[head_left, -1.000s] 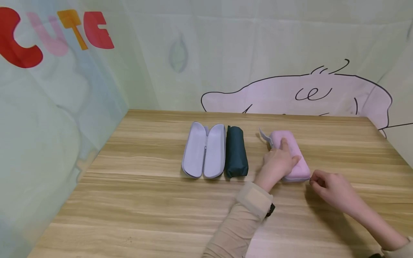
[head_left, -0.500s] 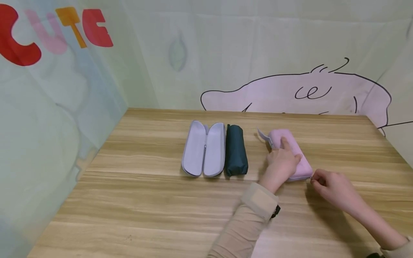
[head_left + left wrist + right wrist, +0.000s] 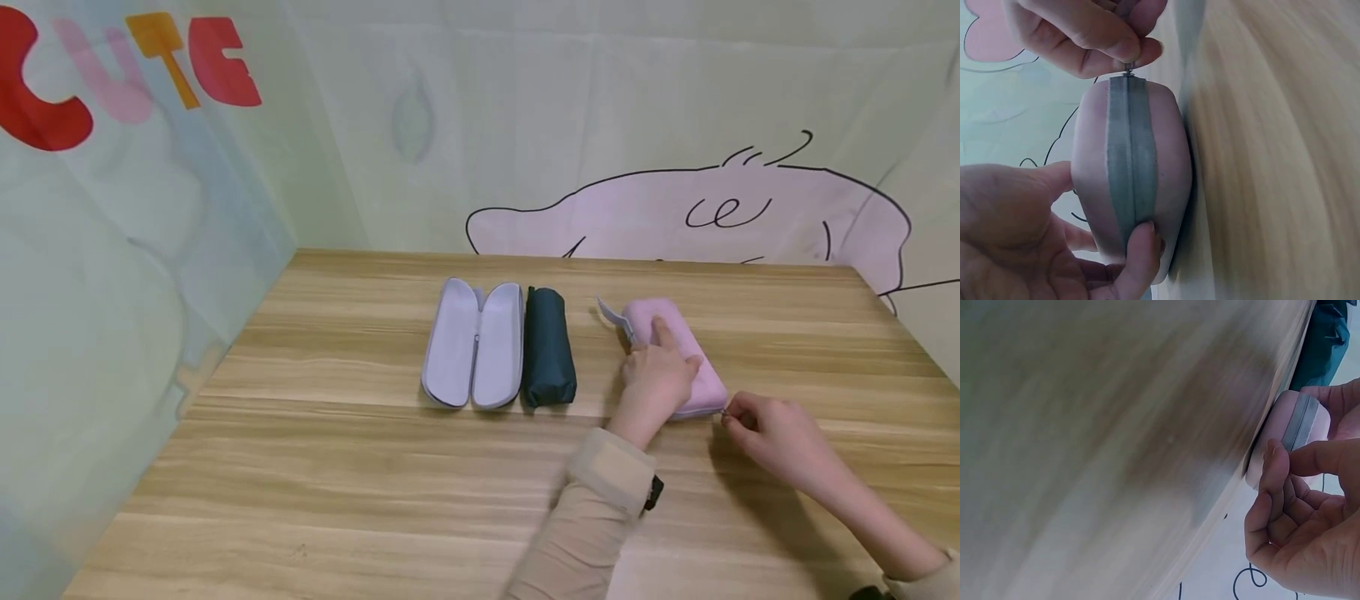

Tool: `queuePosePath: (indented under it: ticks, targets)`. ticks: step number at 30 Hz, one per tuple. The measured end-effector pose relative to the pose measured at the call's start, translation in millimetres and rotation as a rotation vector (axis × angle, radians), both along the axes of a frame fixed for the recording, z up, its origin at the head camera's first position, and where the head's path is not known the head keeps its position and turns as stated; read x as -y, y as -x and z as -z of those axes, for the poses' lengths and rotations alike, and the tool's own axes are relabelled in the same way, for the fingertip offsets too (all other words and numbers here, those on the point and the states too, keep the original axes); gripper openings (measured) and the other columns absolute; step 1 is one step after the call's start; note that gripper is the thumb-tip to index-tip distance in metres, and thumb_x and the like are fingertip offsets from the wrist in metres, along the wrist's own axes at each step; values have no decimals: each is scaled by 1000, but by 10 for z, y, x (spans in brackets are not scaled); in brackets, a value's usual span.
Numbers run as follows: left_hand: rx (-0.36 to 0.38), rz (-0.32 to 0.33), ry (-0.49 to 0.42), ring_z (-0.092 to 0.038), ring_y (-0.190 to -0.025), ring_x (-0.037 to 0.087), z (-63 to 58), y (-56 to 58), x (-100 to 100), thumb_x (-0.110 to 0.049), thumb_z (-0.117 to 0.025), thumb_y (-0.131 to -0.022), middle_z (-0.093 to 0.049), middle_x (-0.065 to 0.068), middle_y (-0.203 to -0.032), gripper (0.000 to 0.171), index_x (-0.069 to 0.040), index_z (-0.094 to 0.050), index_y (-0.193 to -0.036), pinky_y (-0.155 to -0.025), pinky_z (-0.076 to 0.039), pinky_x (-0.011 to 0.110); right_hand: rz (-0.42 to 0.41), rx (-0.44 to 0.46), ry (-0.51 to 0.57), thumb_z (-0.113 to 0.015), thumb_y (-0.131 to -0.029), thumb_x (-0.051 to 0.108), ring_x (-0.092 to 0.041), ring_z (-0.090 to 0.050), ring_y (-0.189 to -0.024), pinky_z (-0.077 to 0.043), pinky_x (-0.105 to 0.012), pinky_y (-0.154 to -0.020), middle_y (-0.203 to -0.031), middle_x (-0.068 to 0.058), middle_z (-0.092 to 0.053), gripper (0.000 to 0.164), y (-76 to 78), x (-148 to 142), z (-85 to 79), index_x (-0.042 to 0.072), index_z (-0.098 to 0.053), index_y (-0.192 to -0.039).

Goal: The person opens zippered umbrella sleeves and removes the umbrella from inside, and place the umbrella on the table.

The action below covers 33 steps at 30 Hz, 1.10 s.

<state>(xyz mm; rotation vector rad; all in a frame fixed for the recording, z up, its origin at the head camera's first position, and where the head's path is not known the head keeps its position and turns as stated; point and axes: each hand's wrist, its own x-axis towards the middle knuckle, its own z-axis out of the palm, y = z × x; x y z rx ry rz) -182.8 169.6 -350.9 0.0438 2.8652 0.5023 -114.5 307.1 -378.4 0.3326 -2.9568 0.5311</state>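
A pink zippered case point(image 3: 705, 383) lies on the table at the right, its grey zipper band point(image 3: 1129, 137) running round the side. My left hand point(image 3: 656, 379) grips it, index finger stretched over the top and thumb against the zipper side. At the near right corner my right hand point(image 3: 780, 437) pinches the small zipper pull point(image 3: 1128, 67) between thumb and curled index finger. The zipper teeth look joined along the side facing the left wrist camera. A grey fabric tab point(image 3: 613, 313) sticks out from the case's far left corner.
Left of the pink case lies a dark green fabric bundle point(image 3: 550, 350), like a folded umbrella. Beside it a pale lilac hard case point(image 3: 450, 354) lies spread open, both halves facing up. A printed cloth point(image 3: 337, 125) hangs behind the wooden table point(image 3: 337, 492).
The left hand and forearm have shifted a little to the right, and the near end of the pink case has swung slightly right. The right hand has stayed at the corner, pinching the zipper pull.
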Motion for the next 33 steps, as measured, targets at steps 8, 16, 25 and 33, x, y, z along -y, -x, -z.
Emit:
queuePosePath:
  ticks: [8,16,25,33]
  targets:
    - [14,-51,46,-60,-105,14,-21,-13,-95,-62,-42,-93,-58,7,-131,76,-25,-16,-154,-83,-45,27,19,-19,4,-63,-81,5,-5,-39,-53,-30,-24,-51,-57,7,-51,11,-5,-12,0,12,-62,-73]
    - [15,-76,71,-59,-106,15,-22,-18,-147,-62,-41,-94,-59,8,-129,74,-26,-17,-154,-83,-45,29,29,2,-1,-62,-82,6,-8,-41,-55,-31,-25,-52,-58,6,-52,10,-7,-16,-7,11,-63,-74]
    - [4,-84,66,-59,-100,14,-28,-43,-135,-61,-41,-94,-61,8,-126,74,-25,-18,-154,-77,-43,28,35,31,-1,-61,-82,5,-10,-41,-55,-31,-25,-52,-58,5,-51,10,-1,7,-18,10,-62,-73]
    - [15,-99,73,-60,-96,13,-47,-49,-154,-62,-41,-93,-61,8,-123,75,-26,-16,-154,-75,-44,27,42,51,3,-61,-83,6,-9,-40,-54,-30,-25,-51,-58,5,-51,11,-11,8,-20,10,-61,-73]
